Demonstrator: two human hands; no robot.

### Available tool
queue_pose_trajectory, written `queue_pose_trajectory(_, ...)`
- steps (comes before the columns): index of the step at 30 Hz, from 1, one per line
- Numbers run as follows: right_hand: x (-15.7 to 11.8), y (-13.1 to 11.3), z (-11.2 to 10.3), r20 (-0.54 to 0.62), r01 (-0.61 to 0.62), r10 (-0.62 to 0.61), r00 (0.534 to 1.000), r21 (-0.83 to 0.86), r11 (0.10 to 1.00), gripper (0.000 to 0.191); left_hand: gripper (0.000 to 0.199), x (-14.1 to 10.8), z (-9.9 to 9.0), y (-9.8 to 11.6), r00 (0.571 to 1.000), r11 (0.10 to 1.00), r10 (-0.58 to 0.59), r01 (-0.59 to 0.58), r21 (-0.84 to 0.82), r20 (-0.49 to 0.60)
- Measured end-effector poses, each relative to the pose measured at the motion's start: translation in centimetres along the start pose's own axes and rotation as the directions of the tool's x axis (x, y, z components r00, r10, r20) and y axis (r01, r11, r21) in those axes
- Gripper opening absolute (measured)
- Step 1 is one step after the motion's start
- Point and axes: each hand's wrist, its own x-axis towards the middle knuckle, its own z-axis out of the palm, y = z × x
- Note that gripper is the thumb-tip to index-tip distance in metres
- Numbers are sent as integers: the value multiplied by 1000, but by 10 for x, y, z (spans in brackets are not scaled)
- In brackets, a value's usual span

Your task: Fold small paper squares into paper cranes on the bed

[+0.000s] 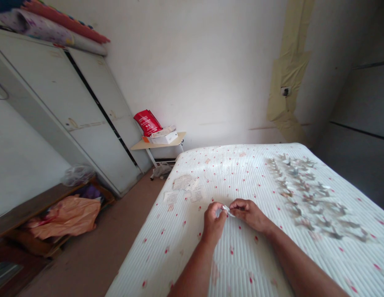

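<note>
My left hand [215,220] and my right hand [249,214] meet just above the bed, fingertips pinched together. Between them is a small whitish folded piece of paper [227,210], mostly covered by the fingers. Each hand grips one side of it. Flat sheets of printed paper [197,194] lie on the bed beyond my left hand. To the right of my right hand, several small folded paper figures [303,187], blurred but shaped like cranes, stand in rows.
The bed [186,255] has a striped white cover with red spots. Behind it stand a small table [139,144] with a red bag [148,122] and a white box [164,138]. Grey cabinets [96,119] and a low wooden shelf with orange cloth [68,216] are at the left.
</note>
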Motion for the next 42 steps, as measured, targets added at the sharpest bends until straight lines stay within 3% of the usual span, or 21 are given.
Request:
queue_pose_trajectory(8,2,1,8,-28,-21,23,999,43,999,20,8,2,0,11,999,989,-34,36,-146,21)
queue_pose_trajectory(19,6,3,12,-78,-64,71,994,94,994,23,8,5,0,3,996,963,-86,89,-254,22)
queue_pose_trajectory(27,6,-2,8,-3,-96,98,995,152,984,27,12,11,4,-2,984,901,-160,176,-396,74)
queue_pose_trajectory(32,5,-4,7,-48,0,10,999,188,982,22,13,14,1,2,968,842,-250,214,-496,-8)
queue_pose_trajectory(37,4,1,12,-30,78,-74,997,149,986,16,31,15,-2,1,957,815,-290,234,-529,-23)
queue_pose_trajectory(42,1,-2,15,-7,64,-63,998,169,984,15,13,14,-3,0,965,858,-257,202,-472,-54)
